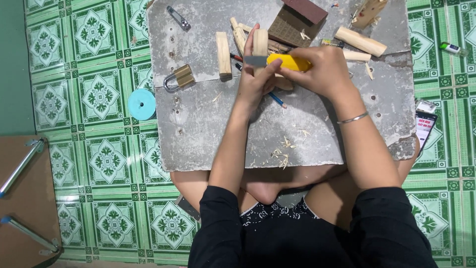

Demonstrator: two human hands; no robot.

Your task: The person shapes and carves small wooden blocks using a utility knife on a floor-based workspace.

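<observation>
A short, pale wooden stick (pixel 260 43) stands upright in the left hand (pixel 255 79), whose fingers are wrapped closed around its lower part, above the middle of a grey slab (pixel 208 134) that serves as the work surface. The right hand (pixel 322 74) is clenched around the yellow handle of a utility knife (pixel 285 61), its grey blade lying against the stick just beside the left thumb. A silver bangle (pixel 353 118) circles the right wrist. More cut wooden sticks (pixel 223 53) lie close behind the hands, one longer piece (pixel 360 40) further right, beside a small brown model house (pixel 296 22). Wood shavings (pixel 283 154) are scattered near the slab's front edge. A brass padlock (pixel 178 78) rests at the left, with a nail clipper (pixel 178 18) near the far corner. A round turquoise disc (pixel 142 104) lies on the green patterned floor tiles (pixel 99 164) touching the slab's left edge, and a phone (pixel 425 128) lies at the right.
</observation>
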